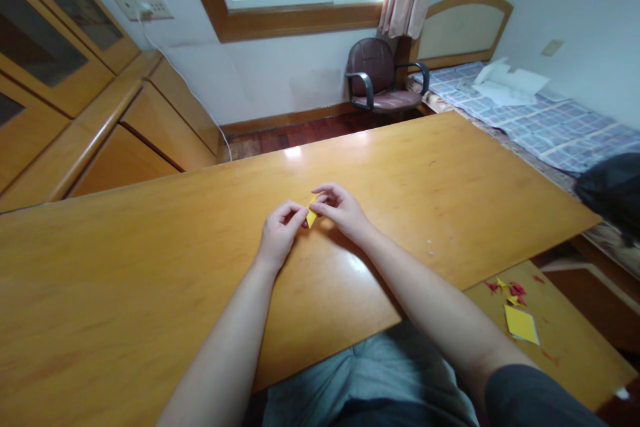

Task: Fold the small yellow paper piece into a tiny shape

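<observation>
A small piece of folded yellow paper (pixel 311 217), roughly diamond-shaped, is held up between my two hands over the wooden table (pixel 150 267). My left hand (pixel 283 230) pinches its left edge between thumb and fingers. On the other side, my right hand (pixel 345 210) grips the paper's upper right part with thumb and index finger, its other fingers curled loosely. The fingertips cover part of the paper, so its exact folds cannot be made out.
A lower side surface (pixel 565 320) at the right bears a stack of yellow paper squares (pixel 521 325) and several small red and yellow folded pieces (pixel 518 289). Beyond the table stand a brown armchair (pixel 373 67) and a bed (pixel 560 120); wooden cabinets (pixel 150 127) line the left.
</observation>
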Demonstrator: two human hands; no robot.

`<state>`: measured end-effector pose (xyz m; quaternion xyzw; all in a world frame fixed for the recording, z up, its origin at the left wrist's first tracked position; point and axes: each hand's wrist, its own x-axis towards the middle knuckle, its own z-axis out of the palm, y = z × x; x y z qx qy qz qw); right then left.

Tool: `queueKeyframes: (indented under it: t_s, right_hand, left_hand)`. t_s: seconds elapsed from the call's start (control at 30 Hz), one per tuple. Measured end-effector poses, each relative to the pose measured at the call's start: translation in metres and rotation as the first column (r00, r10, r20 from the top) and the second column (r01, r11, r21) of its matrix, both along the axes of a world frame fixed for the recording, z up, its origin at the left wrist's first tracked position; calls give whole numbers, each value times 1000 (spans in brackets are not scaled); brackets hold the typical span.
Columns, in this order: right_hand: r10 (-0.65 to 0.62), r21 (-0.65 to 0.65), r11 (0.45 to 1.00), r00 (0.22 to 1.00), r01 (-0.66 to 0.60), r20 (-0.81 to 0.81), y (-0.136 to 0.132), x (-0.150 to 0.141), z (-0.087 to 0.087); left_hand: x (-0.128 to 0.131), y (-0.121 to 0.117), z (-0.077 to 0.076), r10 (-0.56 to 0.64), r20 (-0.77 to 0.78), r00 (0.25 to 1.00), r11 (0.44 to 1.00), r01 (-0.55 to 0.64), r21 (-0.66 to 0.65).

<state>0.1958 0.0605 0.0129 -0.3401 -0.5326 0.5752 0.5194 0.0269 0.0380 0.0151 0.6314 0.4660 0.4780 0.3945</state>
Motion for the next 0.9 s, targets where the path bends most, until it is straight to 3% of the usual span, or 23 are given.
queueKeyframes:
  t_s: [0.3, 0.47, 0.73, 0.9]
  right_hand:
    - [-9, -29, 1000, 999, 8, -43, 2, 0, 1]
    - [82, -90, 993, 996, -78, 32, 1, 0, 0]
    - [99, -81, 993, 991, -91, 95, -1, 4, 3]
    - [125, -103, 988, 987, -114, 103, -2, 5, 6]
  left_hand:
    - [2, -1, 6, 120, -21, 993, 992, -119, 40]
    - [1, -1, 5, 168, 0, 986, 985, -167, 29]
    - [2, 1, -1, 37, 34, 999, 996, -35, -78]
    - [1, 2, -3, 20, 90, 996, 992, -8, -129]
